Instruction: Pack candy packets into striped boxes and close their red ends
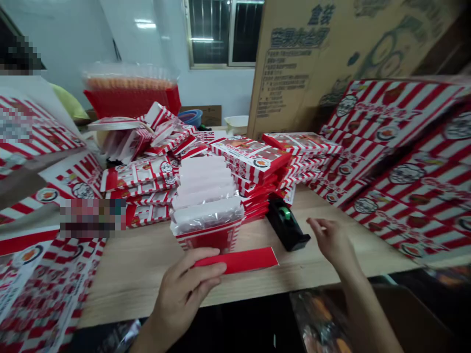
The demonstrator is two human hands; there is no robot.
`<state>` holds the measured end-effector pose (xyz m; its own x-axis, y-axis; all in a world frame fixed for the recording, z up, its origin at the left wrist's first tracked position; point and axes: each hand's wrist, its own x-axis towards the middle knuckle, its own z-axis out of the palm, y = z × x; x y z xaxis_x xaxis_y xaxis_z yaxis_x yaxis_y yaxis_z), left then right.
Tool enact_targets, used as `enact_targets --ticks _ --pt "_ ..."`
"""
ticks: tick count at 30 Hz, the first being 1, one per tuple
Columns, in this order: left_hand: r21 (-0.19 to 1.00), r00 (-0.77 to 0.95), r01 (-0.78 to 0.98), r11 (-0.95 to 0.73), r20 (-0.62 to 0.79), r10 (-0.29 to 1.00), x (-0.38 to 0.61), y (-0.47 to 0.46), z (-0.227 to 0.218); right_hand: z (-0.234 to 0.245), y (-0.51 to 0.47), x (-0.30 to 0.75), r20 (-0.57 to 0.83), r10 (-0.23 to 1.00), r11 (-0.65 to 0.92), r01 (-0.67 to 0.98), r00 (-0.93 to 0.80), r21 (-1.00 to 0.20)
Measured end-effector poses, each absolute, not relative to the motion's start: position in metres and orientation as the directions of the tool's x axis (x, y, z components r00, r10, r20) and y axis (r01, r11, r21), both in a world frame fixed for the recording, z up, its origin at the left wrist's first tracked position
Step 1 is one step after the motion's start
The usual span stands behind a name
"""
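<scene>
My left hand (187,284) pinches a narrow red cardboard piece (250,260) near its left end, holding it level over the front of the wooden table. It may be a flat box seen edge-on; I cannot tell. Just behind it stands a red and white striped box (209,238) with a row of clear-wrapped white packets (206,179) reaching back from it. To the right, my right hand (333,240) has thumb and fingers drawn together beside a black tape dispenser (287,228) with a green roll core. Whatever is between those fingertips is too small to make out.
Striped boxes are stacked behind the dispenser (253,157) and along the right side (371,132). A large brown carton (294,63) stands behind them. More striped cardboard (44,289) lies at left. A red container of wrapped goods (132,98) sits at the back.
</scene>
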<state>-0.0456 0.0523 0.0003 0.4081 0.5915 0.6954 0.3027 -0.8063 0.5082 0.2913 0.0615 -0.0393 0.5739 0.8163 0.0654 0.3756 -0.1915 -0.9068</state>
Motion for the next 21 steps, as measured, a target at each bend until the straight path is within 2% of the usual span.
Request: enact_targets --ticks 2,6,11,17,21 --pt "0.49 0.415 0.295 -0.82 0.708 0.572 -0.037 0.048 0.0 -0.048 0.066 0.311 -0.076 0.847 -0.276 0.314 0.526 -0.908" --pt "0.486 0.404 0.288 -0.825 0.72 0.565 -0.024 0.048 -0.002 -0.06 0.055 0.317 -0.175 0.869 -0.285 0.179 0.463 -0.942" --pt "0.499 0.389 0.334 -0.8 0.7 0.599 -0.022 0.052 -0.003 -0.083 0.031 0.305 -0.142 0.831 -0.198 0.048 0.539 -0.979" --pt "0.521 0.379 0.355 -0.777 0.679 0.629 -0.017 0.048 0.0 -0.109 0.028 0.292 -0.104 0.752 -0.2 0.075 0.651 -0.977" --pt "0.535 0.358 0.38 -0.755 0.667 0.653 -0.013 0.044 0.002 -0.096 0.01 0.278 -0.126 0.745 -0.206 0.046 0.655 -0.977"
